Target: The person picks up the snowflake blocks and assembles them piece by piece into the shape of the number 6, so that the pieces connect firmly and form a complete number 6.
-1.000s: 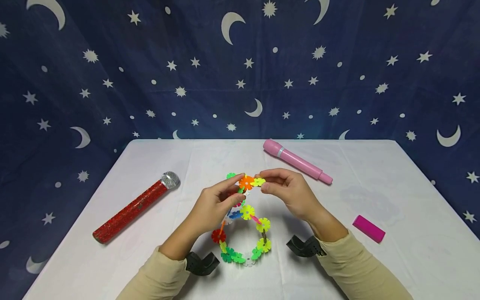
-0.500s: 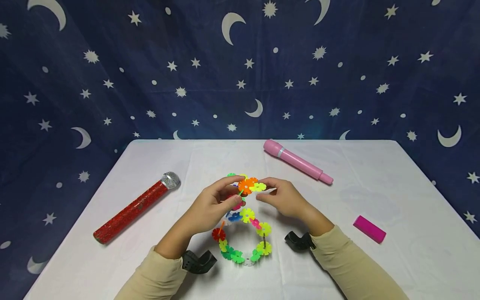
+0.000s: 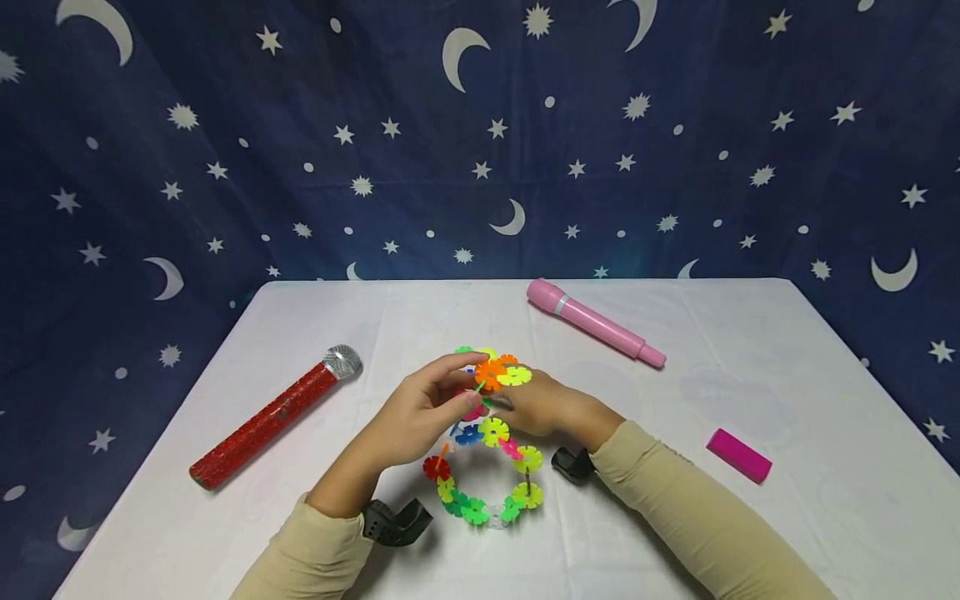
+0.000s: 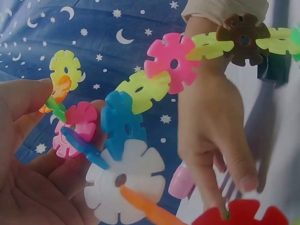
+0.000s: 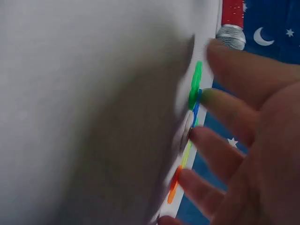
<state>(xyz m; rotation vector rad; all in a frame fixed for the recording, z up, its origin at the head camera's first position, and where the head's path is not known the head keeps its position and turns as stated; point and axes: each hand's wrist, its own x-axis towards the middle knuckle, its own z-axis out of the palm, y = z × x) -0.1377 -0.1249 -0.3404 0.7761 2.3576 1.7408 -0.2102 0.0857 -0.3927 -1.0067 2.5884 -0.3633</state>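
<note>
A chain of flower-shaped plastic discs (image 3: 493,431) curves into a colourful ring in front of me. My left hand (image 3: 427,408) pinches its upper end between thumb and fingers, near an orange disc (image 3: 489,375) with a yellow disc (image 3: 515,377) joined to it. In the left wrist view, the chain runs through a pink disc (image 4: 75,129), a white disc (image 4: 150,168) and others. My right hand (image 3: 551,404) reaches behind the chain, partly hidden. In the right wrist view, its spread fingertips are at or near several discs, including a green disc (image 5: 195,86) and an orange disc (image 5: 174,183); contact is unclear.
On the white table (image 3: 637,533), a red microphone (image 3: 270,417) with a silver head lies left. A pink microphone (image 3: 592,322) lies at the back right, and a magenta block (image 3: 738,457) on the right. A dark blue cloth (image 3: 420,150) with moons and stars hangs behind.
My right hand has left the yellow disc at the chain's end and moved left and down behind the chain. My left hand has stayed nearly in place, still holding the chain.
</note>
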